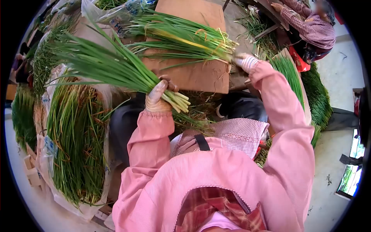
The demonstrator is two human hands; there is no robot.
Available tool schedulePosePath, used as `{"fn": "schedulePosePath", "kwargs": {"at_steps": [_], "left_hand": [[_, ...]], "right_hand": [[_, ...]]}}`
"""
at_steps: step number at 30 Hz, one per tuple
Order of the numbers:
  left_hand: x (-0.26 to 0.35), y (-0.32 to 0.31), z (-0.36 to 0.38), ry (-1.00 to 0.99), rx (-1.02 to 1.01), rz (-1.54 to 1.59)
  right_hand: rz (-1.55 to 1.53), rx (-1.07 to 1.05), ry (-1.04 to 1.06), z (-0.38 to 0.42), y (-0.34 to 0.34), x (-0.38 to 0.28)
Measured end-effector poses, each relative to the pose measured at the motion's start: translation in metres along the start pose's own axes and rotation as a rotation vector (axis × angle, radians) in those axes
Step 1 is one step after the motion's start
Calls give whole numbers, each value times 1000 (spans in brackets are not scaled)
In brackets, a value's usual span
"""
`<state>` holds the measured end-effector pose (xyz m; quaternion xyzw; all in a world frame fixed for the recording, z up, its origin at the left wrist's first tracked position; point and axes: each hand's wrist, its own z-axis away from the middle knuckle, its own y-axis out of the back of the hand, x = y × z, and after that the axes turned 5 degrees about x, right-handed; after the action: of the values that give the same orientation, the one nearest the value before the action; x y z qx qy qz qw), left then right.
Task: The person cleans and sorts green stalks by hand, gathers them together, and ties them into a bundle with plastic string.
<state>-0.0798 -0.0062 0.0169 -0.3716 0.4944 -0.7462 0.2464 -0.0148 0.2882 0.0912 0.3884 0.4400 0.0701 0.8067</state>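
My left hand (159, 95), in a white glove with bare fingertips, is closed around a bunch of garlic chives (123, 63) near its pale cut ends. The leaves fan out to the upper left, above the board's near left side. My right hand (246, 63), gloved the same way, is at the stem ends of a chive pile (185, 36) lying on a brown board (193, 79). Its fingers look pinched together, but their tips are blurred and whatever is between them cannot be made out. Some yellow leaves show in that pile.
A plastic-lined heap of chives (77, 143) stands at my left. Another plastic bag (112, 15) is beyond it. More chives (288, 77) lie on a board at my right. A co-worker in a checked shirt (309, 27) sits at the upper right. Trimmings litter the floor.
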Motion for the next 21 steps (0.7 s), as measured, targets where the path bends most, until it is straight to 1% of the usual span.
{"fn": "schedulePosePath", "kwargs": {"at_steps": [1,3,4,5,7,8,10,11,13,14,15,17,19,21], "left_hand": [[-1,2,1,-13,12,-11],[0,2,4,14,-11,43],[0,3,8,11,-10,52],[0,2,11,42,2,92],[1,-1,10,63,-10,141],[-1,2,9,42,2,148],[-3,0,9,42,58,187],[-4,0,9,40,54,189],[-11,1,14,38,101,164],[-15,-2,20,26,155,102],[-22,8,20,111,304,55],[-33,11,33,160,404,-157],[-45,19,48,191,416,-237],[-57,30,50,258,437,-255]], "right_hand": [[19,-219,-261,17,7,-11],[-324,-109,-304,29,23,-15],[-506,-245,-315,17,39,-3],[-582,-78,-283,32,47,-19],[-842,-55,-144,49,63,-39],[-832,-51,-126,53,66,-45],[-1089,-154,-28,62,64,-52],[-1112,-85,-61,69,53,-58],[-1107,-88,-133,65,15,-45],[-1096,-252,-221,52,-11,-18],[-1082,-419,-308,43,-35,0],[-1031,-363,-406,79,-74,-7],[-1035,-332,-408,82,-118,15],[-1018,-266,-341,95,-144,13]]}}
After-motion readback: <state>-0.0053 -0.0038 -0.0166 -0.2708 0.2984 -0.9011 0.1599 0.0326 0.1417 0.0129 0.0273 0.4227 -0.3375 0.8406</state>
